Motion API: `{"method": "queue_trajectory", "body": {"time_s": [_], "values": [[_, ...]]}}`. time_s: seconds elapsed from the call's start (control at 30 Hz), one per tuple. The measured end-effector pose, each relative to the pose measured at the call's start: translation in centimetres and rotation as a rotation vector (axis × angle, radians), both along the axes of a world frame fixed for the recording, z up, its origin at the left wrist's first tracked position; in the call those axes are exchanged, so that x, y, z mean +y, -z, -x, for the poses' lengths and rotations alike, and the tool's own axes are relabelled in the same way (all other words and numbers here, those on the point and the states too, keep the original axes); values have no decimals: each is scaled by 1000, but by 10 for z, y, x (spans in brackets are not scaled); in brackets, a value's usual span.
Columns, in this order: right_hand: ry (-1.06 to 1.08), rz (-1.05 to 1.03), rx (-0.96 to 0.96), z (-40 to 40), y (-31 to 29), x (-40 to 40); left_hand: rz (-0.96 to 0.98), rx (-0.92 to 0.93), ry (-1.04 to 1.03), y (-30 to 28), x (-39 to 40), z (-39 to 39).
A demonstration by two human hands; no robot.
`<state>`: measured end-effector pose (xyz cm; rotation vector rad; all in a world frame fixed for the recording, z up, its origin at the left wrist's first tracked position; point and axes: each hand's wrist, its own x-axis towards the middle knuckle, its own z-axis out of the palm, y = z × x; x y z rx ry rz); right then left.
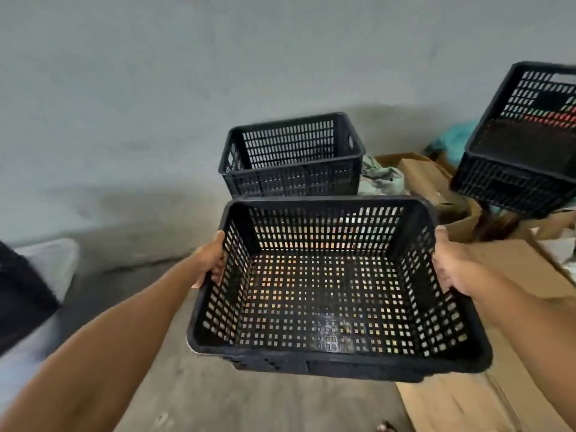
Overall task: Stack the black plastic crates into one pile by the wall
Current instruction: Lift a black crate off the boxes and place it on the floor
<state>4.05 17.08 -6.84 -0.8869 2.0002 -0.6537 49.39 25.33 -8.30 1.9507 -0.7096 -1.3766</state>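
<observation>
I hold an empty black perforated crate in the air in front of me, tilted toward me. My left hand grips its left rim and my right hand grips its right rim. Beyond it a second black crate stands upright on the floor against the grey wall. A third black crate sits tilted at the upper right on top of clutter, with something red and dark showing through its slots.
Flattened cardboard and open boxes lie on the floor at the right, with crumpled cloth or bags between them and the far crate. A dark object on something white is at the left edge. The floor is bare concrete.
</observation>
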Motion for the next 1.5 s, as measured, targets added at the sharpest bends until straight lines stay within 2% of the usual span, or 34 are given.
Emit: {"method": "queue_trajectory", "body": {"time_s": [0.17,0.3,0.43,0.5,0.63,0.77,0.87,1.07,1.33,1.5], "values": [[-107,-17,61,-93,42,22,-45,-91,-176,30,70,-81],[-199,-72,76,-149,88,19,-110,-136,-294,76,100,-122],[-228,-140,140,-179,176,-11,-251,-218,-417,152,110,-161],[-232,-167,107,-216,167,-2,-314,-221,-490,197,110,-181],[-248,-199,126,-256,224,-10,-360,-267,-568,271,110,-198],[-219,-218,104,-261,351,-29,-374,-266,-581,346,111,-208],[-205,-262,58,-292,399,-20,-418,-213,-577,413,112,-218],[-208,-343,10,-304,535,-11,-459,-183,-578,526,119,-229],[-208,-422,-36,-304,632,3,-492,-194,-506,607,122,-236],[-241,-470,34,-302,635,6,-491,-243,-453,607,122,-238]]}}
